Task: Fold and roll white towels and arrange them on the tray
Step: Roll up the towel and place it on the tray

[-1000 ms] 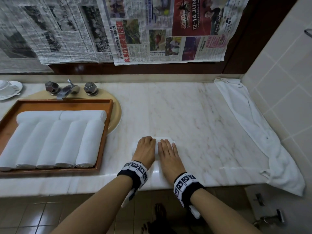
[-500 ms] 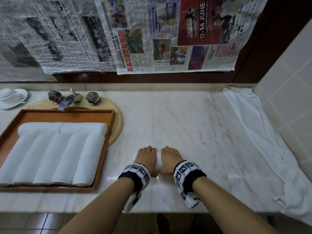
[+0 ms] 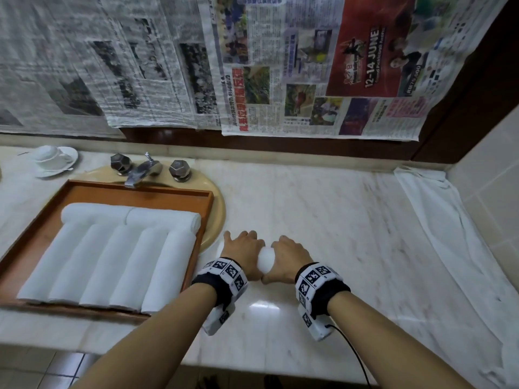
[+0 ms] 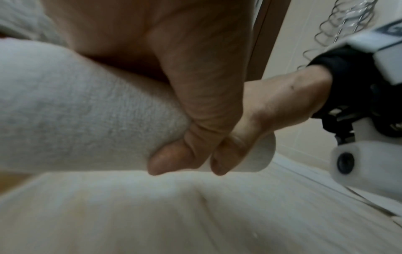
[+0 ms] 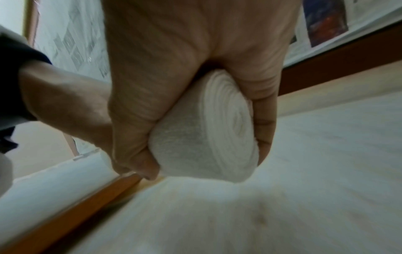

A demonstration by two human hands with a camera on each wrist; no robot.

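Both hands hold one rolled white towel (image 3: 265,259) just above the marble counter, right of the tray. My left hand (image 3: 243,255) wraps the roll's left part; its thumb (image 4: 167,161) curls under the towel (image 4: 82,116). My right hand (image 3: 289,259) grips the right end, where the spiral face of the roll (image 5: 234,120) shows between thumb and fingers. The wooden tray (image 3: 205,228) to the left holds several rolled white towels (image 3: 112,262) side by side, with two more (image 3: 129,217) laid across their far ends.
The tray sits over a beige sink (image 3: 217,220) with a chrome faucet (image 3: 143,169). A white cup and saucer (image 3: 53,160) stand far left. A loose white towel (image 3: 449,242) lies along the tiled right wall. Newspaper (image 3: 252,66) covers the mirror behind.
Both hands went from pressing flat on the towel to curling round the finished roll. They have shifted it left toward the tray and lifted it slightly off the counter.
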